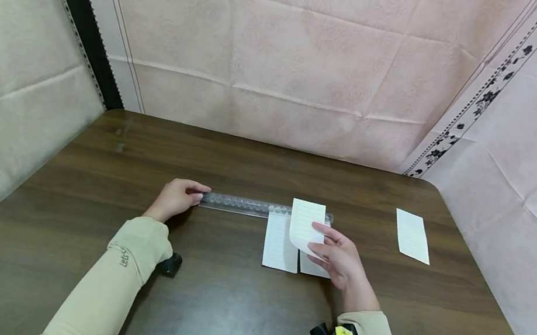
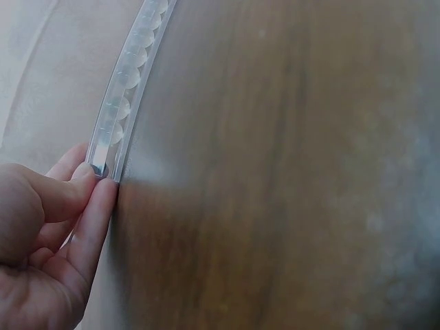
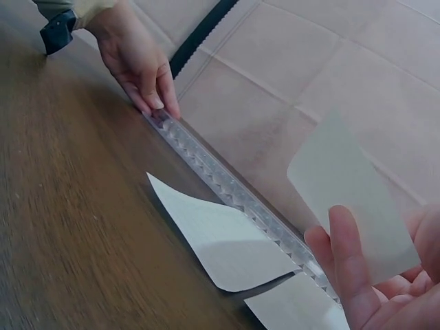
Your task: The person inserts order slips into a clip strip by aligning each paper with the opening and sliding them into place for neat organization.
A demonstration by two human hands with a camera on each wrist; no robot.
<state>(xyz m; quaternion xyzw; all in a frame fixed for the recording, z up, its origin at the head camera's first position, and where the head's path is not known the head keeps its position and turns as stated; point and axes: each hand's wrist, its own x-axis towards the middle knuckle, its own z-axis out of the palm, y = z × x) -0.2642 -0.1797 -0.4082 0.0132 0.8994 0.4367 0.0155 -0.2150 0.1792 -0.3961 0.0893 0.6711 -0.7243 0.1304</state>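
My left hand [image 1: 177, 198] pinches the left end of a clear plastic ruler [image 1: 235, 205] between thumb and fingers. A row of scalloped shapes runs along the ruler, plain in the left wrist view. My right hand [image 1: 342, 261] holds a small lined sheet of paper [image 1: 306, 221] between its fingers, over the ruler's right part. Below it, a second paper sheet [image 1: 280, 249] and a third paper sheet [image 1: 313, 267] lie side by side with a narrow gap, their upper edges at the ruler. The held sheet and right hand partly hide the third sheet.
Another white paper sheet [image 1: 412, 237] lies apart on the right of the brown wooden table [image 1: 222, 314]. Pale cloth [image 1: 312, 62] hangs behind the table and along both sides. Each wrist wears a black camera [image 1: 170, 265].
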